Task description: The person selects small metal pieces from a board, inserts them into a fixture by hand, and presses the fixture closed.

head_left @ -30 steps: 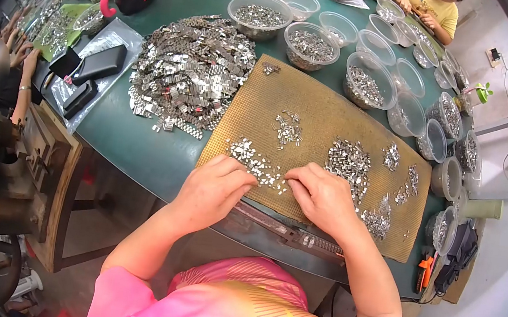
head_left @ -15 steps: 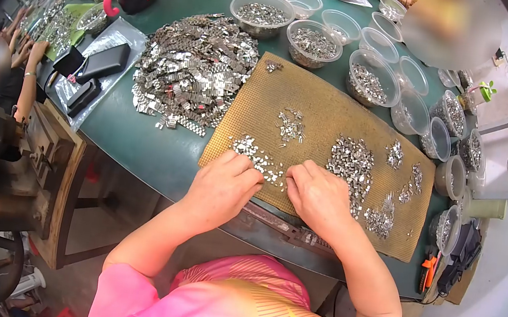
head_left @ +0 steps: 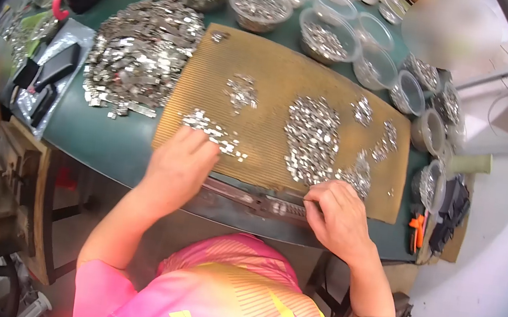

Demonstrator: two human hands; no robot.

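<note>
A tan ribbed mat (head_left: 265, 70) lies on the green table, bearing several small heaps of shiny metal pieces. My left hand (head_left: 183, 161) is at the mat's lower left, its curled fingers by a scatter of small bright pieces (head_left: 213, 129); whatever its fingertips hold is hidden. My right hand (head_left: 338, 213) is at the front edge, below the large central heap (head_left: 312, 137), beside a dark metal rail (head_left: 249, 197). Its thumb and forefinger are pinched together, and anything between them is too small to make out.
A big mound of linked metal pieces (head_left: 142, 54) lies left of the mat. Clear plastic bowls (head_left: 261, 7) with metal parts curve behind and right of it. Black cases (head_left: 57, 65) rest on a plastic bag at left. Orange-handled pliers (head_left: 416, 230) are at right.
My right hand has moved right and down, away from the bright scatter, to the rail at the mat's front edge. My left hand stays by the scatter. The whole view has shifted.
</note>
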